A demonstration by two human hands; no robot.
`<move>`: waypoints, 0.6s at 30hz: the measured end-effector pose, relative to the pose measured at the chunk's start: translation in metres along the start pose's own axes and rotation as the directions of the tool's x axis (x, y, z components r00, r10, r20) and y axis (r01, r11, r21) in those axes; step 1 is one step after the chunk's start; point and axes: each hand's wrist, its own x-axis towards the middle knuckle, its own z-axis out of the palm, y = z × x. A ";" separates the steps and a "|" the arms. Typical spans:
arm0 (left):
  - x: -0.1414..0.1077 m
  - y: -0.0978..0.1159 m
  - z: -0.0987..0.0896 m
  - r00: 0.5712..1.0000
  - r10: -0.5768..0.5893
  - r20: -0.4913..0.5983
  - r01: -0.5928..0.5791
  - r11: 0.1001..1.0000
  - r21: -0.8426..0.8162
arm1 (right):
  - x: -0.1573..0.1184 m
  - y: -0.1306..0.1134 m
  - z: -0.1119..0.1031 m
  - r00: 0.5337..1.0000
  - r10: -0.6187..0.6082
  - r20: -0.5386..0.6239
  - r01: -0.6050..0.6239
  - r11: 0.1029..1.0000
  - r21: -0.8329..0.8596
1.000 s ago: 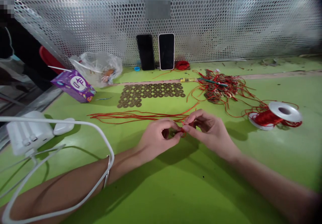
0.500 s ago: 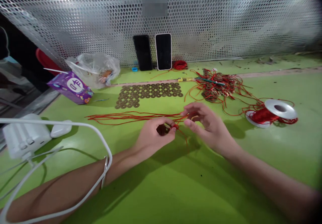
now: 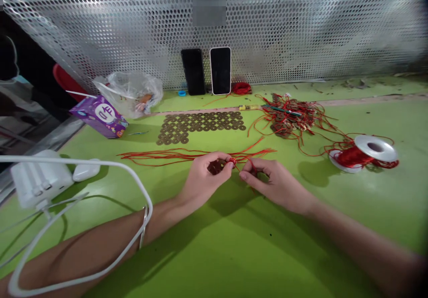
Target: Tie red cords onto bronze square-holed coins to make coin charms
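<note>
My left hand (image 3: 211, 173) is closed, with coins partly hidden in its curl and a knotted red cord (image 3: 233, 160) pinched between thumb and forefinger. Just to the right, my right hand (image 3: 267, 177) is closed too, its fingertips pinching a strand of the same cord. Cut lengths of red cord (image 3: 160, 155) lie in a loose bundle behind my left hand. Beyond them, round brass coins (image 3: 203, 122) with holes are laid flat in rows. A heap of coins tied with red cord (image 3: 290, 115) sits farther back on the right.
A spool of red cord (image 3: 366, 153) stands at the right. Two phones (image 3: 220, 70) lean on the perforated metal panel. At the left are a purple drink carton (image 3: 100, 115), a plastic bag (image 3: 130, 93) and a white charger (image 3: 42, 180), with a white cable (image 3: 147, 195) looping over my left forearm.
My right hand has come down and its parted fingers have closed on a cord strand near the knot. The left hand keeps its hold. The whole view has shifted slightly.
</note>
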 end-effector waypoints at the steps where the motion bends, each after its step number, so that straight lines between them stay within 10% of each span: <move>1: 0.000 0.000 0.000 1.000 -0.012 -0.008 0.012 1.000 -0.019 | 0.000 -0.001 0.000 1.000 0.000 0.012 0.000 1.000 0.002; 18: 0.005 0.004 0.000 0.991 -0.083 -0.110 0.059 0.978 -0.200 | 0.001 -0.002 -0.006 0.998 0.005 -0.065 -0.011 0.996 -0.088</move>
